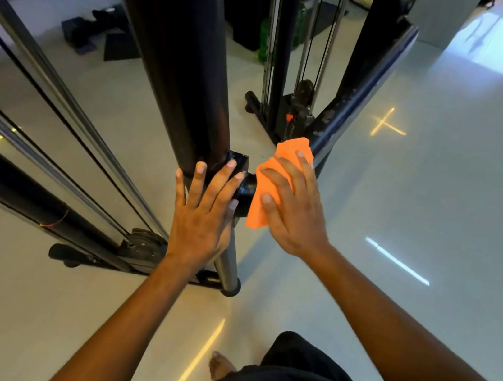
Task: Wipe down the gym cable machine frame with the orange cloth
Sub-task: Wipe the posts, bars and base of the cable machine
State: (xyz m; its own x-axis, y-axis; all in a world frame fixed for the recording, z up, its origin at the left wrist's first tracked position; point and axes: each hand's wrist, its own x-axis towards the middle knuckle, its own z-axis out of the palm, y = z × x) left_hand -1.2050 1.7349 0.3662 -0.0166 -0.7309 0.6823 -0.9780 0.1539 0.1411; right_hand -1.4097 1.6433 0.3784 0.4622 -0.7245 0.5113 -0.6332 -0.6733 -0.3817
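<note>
Orange cloth (273, 179) lies flat under the right hand (293, 209), which presses it with straight, spread fingers (303, 165) against the black joint (245, 189) where a slanted frame bar (354, 107) meets the thick black upright post (178, 58) of the cable machine. The cloth is not gripped, only held by the pressure of the palm. The left hand (202, 215) rests with open, straight fingers on the same joint and on the grey lower tube (227, 265), and holds nothing.

My judgement is that the wiping of this junction is in progress, and much of the frame is probably not yet done. The risk from here is that the cloth slides out from under the flat hand when it moves over the edges of the bracket, because no finger is curled around it. The bare foot (220, 365) on the glossy floor (435, 217) could also slip if the person leans more on the post
</note>
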